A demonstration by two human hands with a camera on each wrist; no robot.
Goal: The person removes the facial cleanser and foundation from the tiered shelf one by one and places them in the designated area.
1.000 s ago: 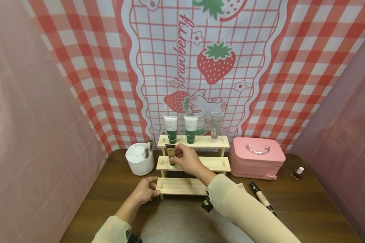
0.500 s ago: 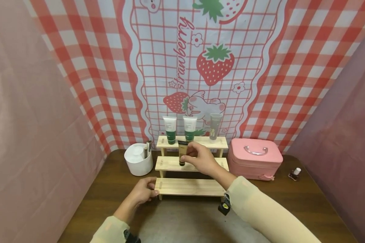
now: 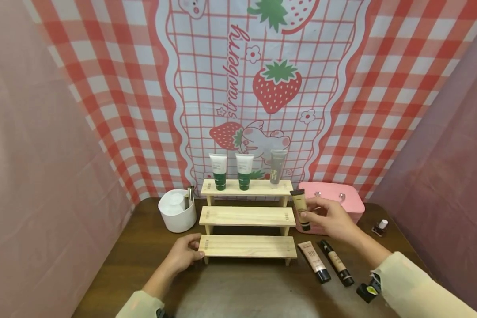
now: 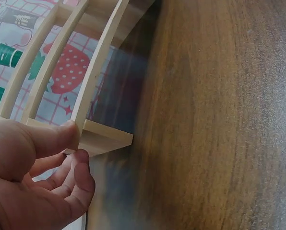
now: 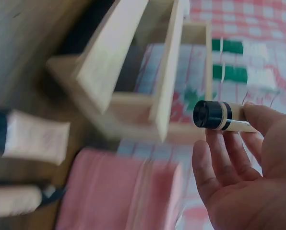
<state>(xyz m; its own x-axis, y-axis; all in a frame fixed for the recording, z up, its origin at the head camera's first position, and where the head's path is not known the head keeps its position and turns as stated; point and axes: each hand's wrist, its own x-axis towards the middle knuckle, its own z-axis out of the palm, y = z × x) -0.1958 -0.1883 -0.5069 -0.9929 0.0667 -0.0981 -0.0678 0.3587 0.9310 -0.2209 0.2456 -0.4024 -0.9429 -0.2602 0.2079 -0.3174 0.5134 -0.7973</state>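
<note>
My right hand pinches a small beige-gold cosmetic tube with a black cap, held up in front of the pink case. In the right wrist view the cap end of this tube points left, away from the thumb. A three-tier wooden display shelf stands in the middle of the table. At its lowest tier, my left hand grips the left end; thumb and forefinger close on the board in the left wrist view. Two white-and-green tubes and a grey tube stand on the top tier.
A pink case stands right of the shelf, a white round holder with brushes left of it. A BB cream tube and a black-and-beige tube lie front right. A nail polish bottle is further right.
The right hand has lifted the beige-gold tube off the middle tier and carried it right, past the shelf's end. The left hand keeps its grip on the lowest tier.
</note>
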